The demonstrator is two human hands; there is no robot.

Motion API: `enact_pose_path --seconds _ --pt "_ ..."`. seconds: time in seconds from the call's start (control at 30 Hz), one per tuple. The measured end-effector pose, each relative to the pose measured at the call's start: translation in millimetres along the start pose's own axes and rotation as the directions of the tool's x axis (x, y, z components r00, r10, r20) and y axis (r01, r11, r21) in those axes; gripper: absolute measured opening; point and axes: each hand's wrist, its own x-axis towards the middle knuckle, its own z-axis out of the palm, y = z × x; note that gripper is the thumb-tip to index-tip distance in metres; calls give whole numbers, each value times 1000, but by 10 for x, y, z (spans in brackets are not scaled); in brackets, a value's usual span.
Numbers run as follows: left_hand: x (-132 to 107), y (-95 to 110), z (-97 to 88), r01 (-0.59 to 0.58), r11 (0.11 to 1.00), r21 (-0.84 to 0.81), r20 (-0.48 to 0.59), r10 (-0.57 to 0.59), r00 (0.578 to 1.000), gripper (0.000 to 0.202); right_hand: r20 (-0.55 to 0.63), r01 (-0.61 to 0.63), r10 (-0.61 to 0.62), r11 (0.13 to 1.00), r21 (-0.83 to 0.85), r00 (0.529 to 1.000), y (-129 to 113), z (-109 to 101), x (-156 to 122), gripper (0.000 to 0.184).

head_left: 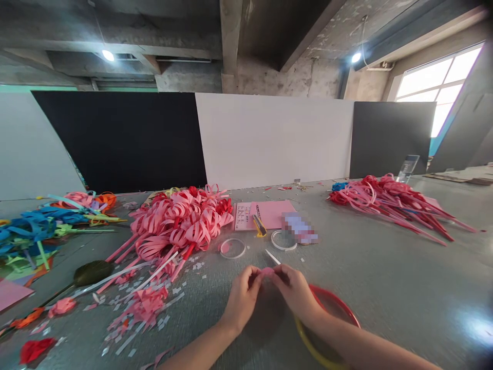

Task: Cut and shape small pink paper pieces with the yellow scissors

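My left hand (243, 298) and my right hand (295, 294) meet low in the middle of the grey table (385, 288). Both are closed in a pinch on a small pink paper piece (267, 271) held between their fingertips. A thin white stick (272, 257) pokes up and away from that piece. Under my right wrist lies a red and yellow ring (339, 308), partly hidden by the arm.
A heap of pink and red paper flowers (181, 221) lies left of centre, with scraps (142, 308) below it. Blue and green flowers (31, 231) sit far left, another red bundle (389, 200) at right. Tape rolls (232, 248) (284, 240), pink sheets (265, 213) and standing boards (273, 139) lie beyond.
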Motion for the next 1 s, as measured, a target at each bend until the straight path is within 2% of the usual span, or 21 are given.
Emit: enact_pose_path --seconds 0.33,0.57,0.8,1.0 --pt "-9 20 1 16 1000 -23 -22 -16 1000 23 -36 22 -23 999 -36 999 39 2 7 25" --pt "-12 40 -2 -23 999 44 28 21 999 27 17 33 -32 999 -38 999 -9 -16 -16 24" --pt "-32 62 -11 -54 998 43 75 50 996 25 57 42 -39 997 -63 998 38 9 -9 21" --pt "-11 36 -5 -21 999 35 24 21 999 26 12 51 -50 997 -66 999 36 14 -6 24"
